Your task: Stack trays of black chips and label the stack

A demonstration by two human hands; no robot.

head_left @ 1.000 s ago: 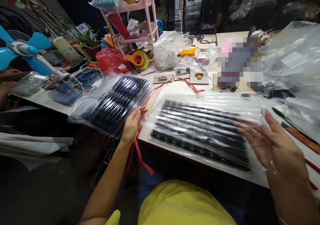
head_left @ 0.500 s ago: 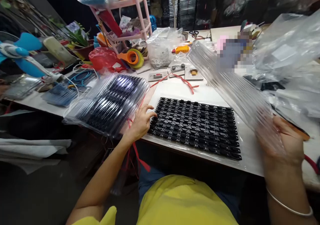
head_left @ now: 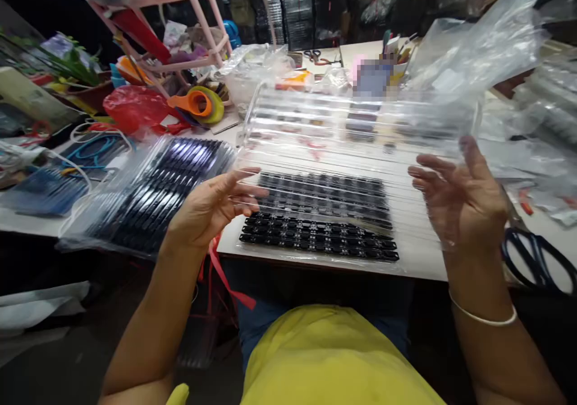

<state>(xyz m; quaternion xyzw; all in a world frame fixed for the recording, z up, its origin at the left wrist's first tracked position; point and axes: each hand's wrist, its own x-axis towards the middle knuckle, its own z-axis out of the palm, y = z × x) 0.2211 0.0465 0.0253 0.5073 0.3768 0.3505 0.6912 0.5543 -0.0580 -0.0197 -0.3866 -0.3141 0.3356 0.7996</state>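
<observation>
We've got the clear ribbed plastic sheet (head_left: 297, 143) raised and slanted over the rows of black parts (head_left: 315, 240) on the white tabletop (head_left: 417, 246), motion-blurred, with its near part overlapping our view of the back rows. Our left hand (head_left: 202, 210) is at its left edge, thumb and fingers apart, and our right hand (head_left: 466, 204) is at its right end, fingers spread; can't tell how firmly either bears on it. Filled ribbed trays (head_left: 174, 179) lie left of the rows, black-handled scissors (head_left: 536, 261) beyond our right wrist.
</observation>
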